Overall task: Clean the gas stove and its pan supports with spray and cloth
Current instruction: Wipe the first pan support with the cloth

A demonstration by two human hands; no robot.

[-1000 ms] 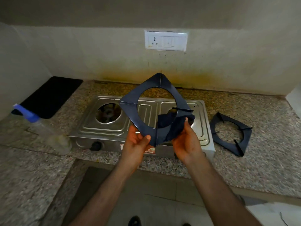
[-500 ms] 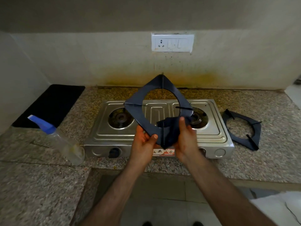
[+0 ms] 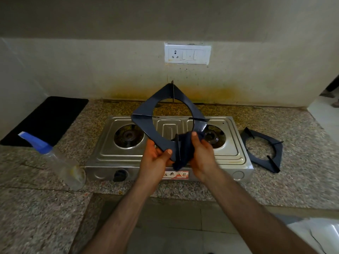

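Since a second ago our right hand [image 3: 202, 158] has slid the cloth [image 3: 185, 153] from the right corner of the raised pan support [image 3: 146, 123] down toward its bottom corner, and the thumb now points up over the bunched fabric. We take the gas stove [image 3: 168, 143] as our landmark: it sits on the granite counter [image 3: 302, 180] against the stained wall [image 3: 91, 74], both burners bare, a black knob on its front face. Left of the stove and toward the wall lies a black mat [image 3: 45, 118]. We hold the dark pan support tilted on one corner above the middle of the stove, its ring opening framing the counter behind. A second pan support [image 3: 275, 158] lies flat on the counter just right of the stove, not touching it. At the stove's front left corner stands a spray bottle [image 3: 62, 162], clear with a blue head, leaning, and we cannot tell whether it touches the stove. On the wall above the stove is a white socket plate [image 3: 187, 54]. Our left hand [image 3: 155, 160] grips the lower left edge of the raised support, thumb on its face and fingers curled behind. Our right hand pinches the dark cloth against the support's bottom corner, fingers wrapped round the fabric.
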